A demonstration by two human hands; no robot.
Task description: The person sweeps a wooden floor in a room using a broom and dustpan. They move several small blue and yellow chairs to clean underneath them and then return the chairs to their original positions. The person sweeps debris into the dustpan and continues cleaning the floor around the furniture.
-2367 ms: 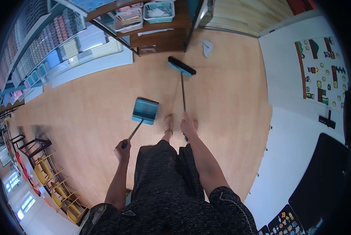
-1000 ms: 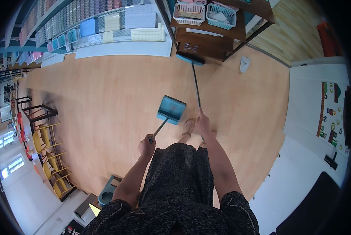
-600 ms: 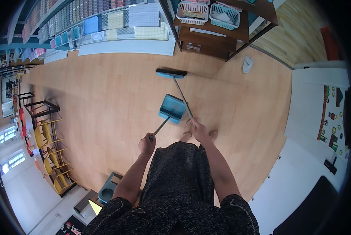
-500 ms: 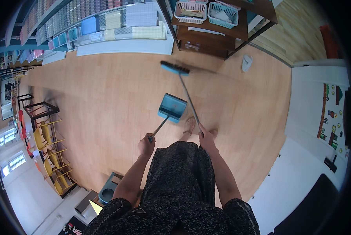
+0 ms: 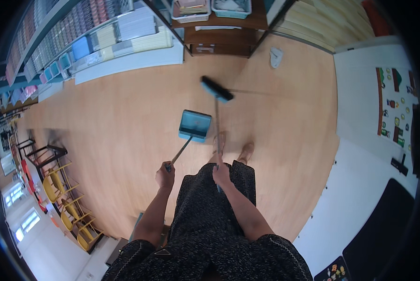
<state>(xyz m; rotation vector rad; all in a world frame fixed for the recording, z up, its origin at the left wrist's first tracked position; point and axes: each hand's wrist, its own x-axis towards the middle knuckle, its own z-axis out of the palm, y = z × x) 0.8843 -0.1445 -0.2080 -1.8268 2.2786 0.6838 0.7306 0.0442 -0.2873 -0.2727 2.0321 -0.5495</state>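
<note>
In my left hand (image 5: 165, 175) is the handle of a blue long-handled dustpan (image 5: 195, 122); its pan hangs or rests low over the floor, opening away from me, with a small pale speck inside. My right hand (image 5: 221, 173) grips the pole of a broom (image 5: 217, 90). The broom's blue head, with dark bristles, lies beyond the pan and to its right, tilted and slightly blurred. Whether the bristles touch the floor I cannot tell. Both hands are closed, fingers wrapped around the handles.
Ahead stands a brown shelf unit (image 5: 221, 35) with baskets, near a pale slipper-like object (image 5: 275, 57). A stocked display rack (image 5: 102, 44) lines the far left. Yellow chairs (image 5: 55, 185) are at left; a white wall (image 5: 360, 103) rises at right. My feet (image 5: 246, 152) are close to the broom pole.
My right hand has moved left and nearer my body, and the broom head has turned, its right end now closer to me. The view has shifted forward and turned a little.
</note>
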